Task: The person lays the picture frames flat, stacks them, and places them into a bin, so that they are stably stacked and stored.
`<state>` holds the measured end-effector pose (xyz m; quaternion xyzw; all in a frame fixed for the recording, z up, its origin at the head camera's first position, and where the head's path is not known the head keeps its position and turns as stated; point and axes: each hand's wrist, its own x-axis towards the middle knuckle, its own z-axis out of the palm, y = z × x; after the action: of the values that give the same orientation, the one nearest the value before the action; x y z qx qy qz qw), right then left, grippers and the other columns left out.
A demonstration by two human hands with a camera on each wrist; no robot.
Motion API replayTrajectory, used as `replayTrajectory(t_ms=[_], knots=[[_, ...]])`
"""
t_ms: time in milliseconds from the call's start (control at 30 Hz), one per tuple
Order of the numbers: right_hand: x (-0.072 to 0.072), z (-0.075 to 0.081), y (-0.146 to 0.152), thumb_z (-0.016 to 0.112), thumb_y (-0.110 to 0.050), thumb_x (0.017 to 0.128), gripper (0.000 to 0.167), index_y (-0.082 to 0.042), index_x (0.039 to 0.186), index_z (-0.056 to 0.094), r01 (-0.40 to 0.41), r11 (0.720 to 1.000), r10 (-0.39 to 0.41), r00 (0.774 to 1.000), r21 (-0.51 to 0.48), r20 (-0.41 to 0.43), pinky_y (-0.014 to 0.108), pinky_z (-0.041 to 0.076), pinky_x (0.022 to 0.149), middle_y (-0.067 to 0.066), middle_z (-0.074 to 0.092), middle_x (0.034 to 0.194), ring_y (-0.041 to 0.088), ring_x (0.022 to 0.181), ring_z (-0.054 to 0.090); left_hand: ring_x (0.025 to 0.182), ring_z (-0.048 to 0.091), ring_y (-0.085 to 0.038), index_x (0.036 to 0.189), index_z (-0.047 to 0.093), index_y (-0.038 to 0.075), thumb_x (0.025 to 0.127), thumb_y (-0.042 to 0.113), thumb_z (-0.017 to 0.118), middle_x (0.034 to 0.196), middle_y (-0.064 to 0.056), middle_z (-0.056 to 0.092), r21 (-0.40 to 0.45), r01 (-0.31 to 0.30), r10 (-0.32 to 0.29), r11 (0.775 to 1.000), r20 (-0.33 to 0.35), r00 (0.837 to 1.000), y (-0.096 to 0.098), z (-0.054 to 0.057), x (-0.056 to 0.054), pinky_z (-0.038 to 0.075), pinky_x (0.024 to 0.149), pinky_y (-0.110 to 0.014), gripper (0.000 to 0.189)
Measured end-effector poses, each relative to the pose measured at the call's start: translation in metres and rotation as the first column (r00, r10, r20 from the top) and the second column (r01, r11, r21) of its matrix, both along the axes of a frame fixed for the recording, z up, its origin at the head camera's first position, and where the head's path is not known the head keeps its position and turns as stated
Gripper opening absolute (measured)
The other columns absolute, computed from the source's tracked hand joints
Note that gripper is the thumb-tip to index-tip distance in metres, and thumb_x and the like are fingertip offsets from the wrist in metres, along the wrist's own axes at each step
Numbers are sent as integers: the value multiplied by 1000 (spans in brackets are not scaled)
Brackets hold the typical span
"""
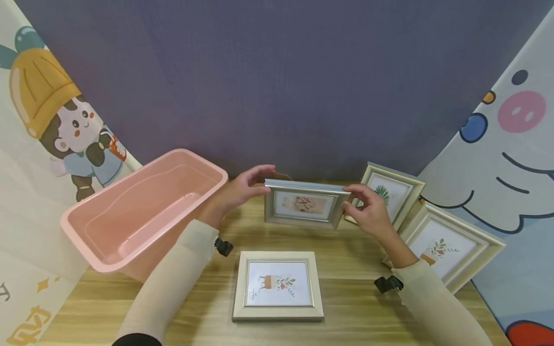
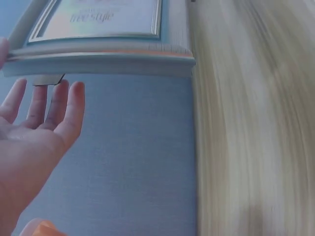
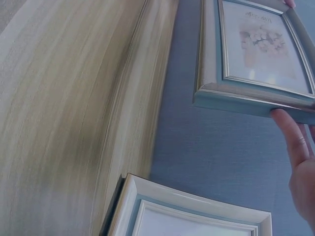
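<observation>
Both hands hold a silver-gold picture frame [image 1: 305, 203] with a flower print, upright and facing me over the back of the table. My left hand [image 1: 231, 194] has its thumb at the frame's left edge. Its other fingers reach behind, where the left wrist view shows their tips by a small flat stand piece [image 2: 48, 79]. At the opposite edge, my right hand [image 1: 369, 211] grips with thumb and fingers. A cream picture frame [image 1: 279, 257] with a plant-and-deer print lies flat nearer to me.
On the left stands a deep pink plastic bin [image 1: 143, 211], beside my left forearm. To the right, a frame with a green leaf print [image 1: 391, 192] and a cream frame [image 1: 450, 247] lean upright on the wooden table [image 1: 355, 298]. A dark blue-grey wall [image 1: 277, 86] rises behind.
</observation>
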<state>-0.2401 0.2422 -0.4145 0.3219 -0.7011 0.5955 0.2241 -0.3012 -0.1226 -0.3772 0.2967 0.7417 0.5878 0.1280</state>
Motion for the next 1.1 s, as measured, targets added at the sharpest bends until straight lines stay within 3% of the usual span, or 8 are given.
replayTrajectory(t_ms=[200, 333, 500, 767, 967, 1100], knots=[[-1, 1, -2, 61, 32, 76, 39, 22, 114, 57, -19, 1000, 19, 1000, -6, -20, 24, 59, 55, 3, 68, 94, 11, 69, 70, 128, 55, -33, 144, 53, 8, 98, 14, 68, 142, -13, 58, -5, -132, 131, 991, -73, 989, 2, -5, 11, 53, 100, -30, 49], [-1, 1, -3, 62, 31, 76, 40, 21, 115, 57, -11, 1000, 11, 1000, 0, -12, 24, 59, 55, 7, 67, 91, 11, 68, 70, 107, 63, -26, 128, 66, 6, 97, 13, 70, 123, -14, 67, 37, -225, 228, 974, -121, 966, 8, -8, 15, 54, 81, -22, 32], [-1, 1, -2, 62, 29, 78, 40, 19, 116, 59, 22, 1000, -22, 1000, 9, 19, 24, 59, 55, 5, 66, 89, 11, 67, 70, 90, 66, -12, 113, 71, 0, 93, 9, 74, 112, -18, 71, 74, -308, 316, 948, -153, 936, 15, -8, 19, 55, 74, -19, 22], [-3, 1, 1, 60, 29, 79, 39, 21, 117, 56, 7, 999, -5, 998, -31, 68, 29, 60, 53, 2, 68, 89, 13, 66, 70, 88, 68, -11, 110, 73, 0, 93, 7, 74, 108, -18, 71, 68, -322, 329, 944, -201, 923, 17, -2, 25, 57, 74, -20, 19], [0, 6, 2, 60, 28, 81, 40, 21, 120, 54, -35, 998, 41, 991, -47, 129, 32, 61, 55, 4, 65, 86, 14, 66, 70, 78, 67, -5, 109, 73, -1, 92, 7, 75, 98, -19, 73, 94, -343, 356, 934, -222, 908, 17, 5, 30, 58, 69, -20, 19], [3, 11, 1, 61, 25, 84, 41, 18, 124, 54, -49, 998, 56, 979, -39, 198, 34, 61, 54, 4, 63, 88, 10, 71, 69, 74, 67, -6, 110, 72, -3, 93, 6, 73, 96, -22, 73, 98, -340, 353, 935, -210, 912, 16, 11, 34, 60, 68, -23, 19]])
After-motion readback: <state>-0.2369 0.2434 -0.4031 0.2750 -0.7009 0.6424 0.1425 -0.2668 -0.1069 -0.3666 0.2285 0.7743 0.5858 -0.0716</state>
